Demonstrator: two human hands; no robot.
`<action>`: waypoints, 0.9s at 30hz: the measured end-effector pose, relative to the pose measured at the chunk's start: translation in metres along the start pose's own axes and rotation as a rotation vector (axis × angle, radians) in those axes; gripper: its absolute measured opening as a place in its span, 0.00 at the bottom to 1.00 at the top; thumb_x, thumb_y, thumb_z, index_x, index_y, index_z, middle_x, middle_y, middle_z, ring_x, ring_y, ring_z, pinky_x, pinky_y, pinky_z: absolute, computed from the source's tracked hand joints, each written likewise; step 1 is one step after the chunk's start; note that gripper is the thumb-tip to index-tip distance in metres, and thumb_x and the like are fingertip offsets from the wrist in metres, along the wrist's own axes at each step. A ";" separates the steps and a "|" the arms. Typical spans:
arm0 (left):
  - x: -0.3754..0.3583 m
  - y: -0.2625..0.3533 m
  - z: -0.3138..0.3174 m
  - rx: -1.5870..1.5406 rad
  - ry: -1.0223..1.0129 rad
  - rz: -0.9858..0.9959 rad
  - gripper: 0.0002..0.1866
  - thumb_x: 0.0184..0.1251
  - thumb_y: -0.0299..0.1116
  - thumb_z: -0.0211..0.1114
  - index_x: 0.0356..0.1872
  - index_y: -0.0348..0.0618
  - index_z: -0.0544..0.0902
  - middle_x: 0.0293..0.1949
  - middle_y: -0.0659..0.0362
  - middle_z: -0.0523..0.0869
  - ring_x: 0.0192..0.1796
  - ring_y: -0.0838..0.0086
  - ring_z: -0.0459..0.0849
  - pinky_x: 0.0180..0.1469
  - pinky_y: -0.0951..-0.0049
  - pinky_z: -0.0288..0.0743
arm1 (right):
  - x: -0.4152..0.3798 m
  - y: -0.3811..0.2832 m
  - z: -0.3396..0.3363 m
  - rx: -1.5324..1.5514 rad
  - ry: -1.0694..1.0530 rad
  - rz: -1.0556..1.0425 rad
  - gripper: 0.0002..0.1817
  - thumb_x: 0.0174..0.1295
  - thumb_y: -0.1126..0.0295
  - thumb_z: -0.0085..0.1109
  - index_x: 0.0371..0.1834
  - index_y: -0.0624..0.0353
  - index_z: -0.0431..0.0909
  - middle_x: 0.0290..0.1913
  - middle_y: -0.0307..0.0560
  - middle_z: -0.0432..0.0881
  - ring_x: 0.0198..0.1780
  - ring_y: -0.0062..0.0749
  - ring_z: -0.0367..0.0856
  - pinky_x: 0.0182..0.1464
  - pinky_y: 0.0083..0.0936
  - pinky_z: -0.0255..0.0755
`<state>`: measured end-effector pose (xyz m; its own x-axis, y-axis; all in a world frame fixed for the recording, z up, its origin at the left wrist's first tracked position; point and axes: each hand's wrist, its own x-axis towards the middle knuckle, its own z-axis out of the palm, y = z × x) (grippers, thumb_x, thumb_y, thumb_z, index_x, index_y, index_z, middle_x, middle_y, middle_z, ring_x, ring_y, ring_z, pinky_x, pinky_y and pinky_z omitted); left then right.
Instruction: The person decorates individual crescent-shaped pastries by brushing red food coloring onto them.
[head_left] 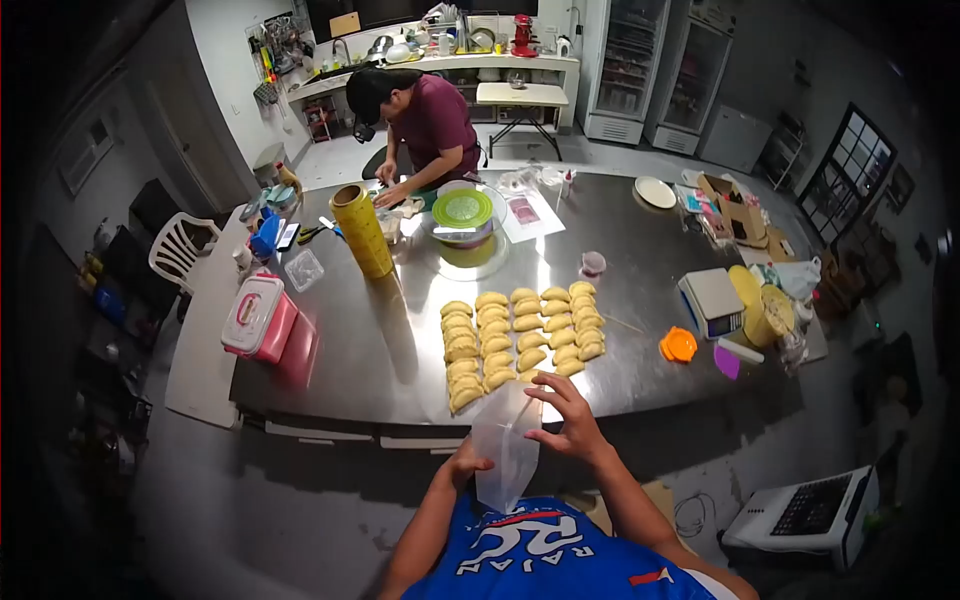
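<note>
A translucent plastic bag (503,450) hangs between my hands, in front of my chest at the table's near edge. My left hand (466,463) grips its lower left side, the thumb lying across the front. At its upper right, my right hand (568,415) has thumb and fingers curved around the edge. Just beyond the bag, several rows of crescent-shaped filled pastries (492,340) lie on the steel table (640,240). The nearest pastries reach up to the bag and my right fingertips in this view.
Across the table a person (437,125) bends over work beside a green-topped bowl (463,208). A tall yellow roll (361,232) and a red lidded container (262,318) stand left. To the right are a scale (711,302), an orange dish (678,345) and a purple scraper (726,362).
</note>
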<state>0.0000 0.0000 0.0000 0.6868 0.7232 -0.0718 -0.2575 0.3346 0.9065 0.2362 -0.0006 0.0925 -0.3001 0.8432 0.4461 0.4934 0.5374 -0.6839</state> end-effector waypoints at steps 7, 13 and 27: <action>0.057 0.021 -0.074 -0.124 -0.156 -0.183 0.52 0.40 0.49 0.74 0.69 0.39 0.63 0.60 0.53 0.76 0.60 0.65 0.76 0.62 0.64 0.70 | 0.074 -0.020 0.011 -0.009 -0.024 -0.058 0.27 0.46 0.62 0.75 0.51 0.56 0.79 0.49 0.49 0.78 0.54 0.46 0.76 0.60 0.39 0.68; 0.073 0.040 -0.090 -0.334 -0.264 -0.364 0.49 0.43 0.47 0.73 0.69 0.38 0.63 0.57 0.53 0.76 0.58 0.66 0.77 0.60 0.66 0.72 | 0.092 -0.019 0.036 0.093 0.187 0.158 0.22 0.46 0.68 0.77 0.45 0.58 0.80 0.47 0.51 0.81 0.54 0.44 0.79 0.59 0.35 0.71; 0.111 0.053 -0.071 -0.180 -0.299 -0.410 0.53 0.37 0.44 0.73 0.70 0.38 0.61 0.62 0.52 0.73 0.63 0.64 0.73 0.66 0.66 0.65 | 0.060 0.026 -0.004 0.220 0.133 -0.005 0.16 0.47 0.71 0.77 0.35 0.55 0.78 0.43 0.42 0.82 0.58 0.42 0.81 0.63 0.48 0.67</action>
<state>0.0143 0.1410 0.0106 0.9123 0.3171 -0.2593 -0.0221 0.6703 0.7418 0.2345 0.0635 0.1042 -0.1852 0.8392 0.5113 0.2985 0.5438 -0.7844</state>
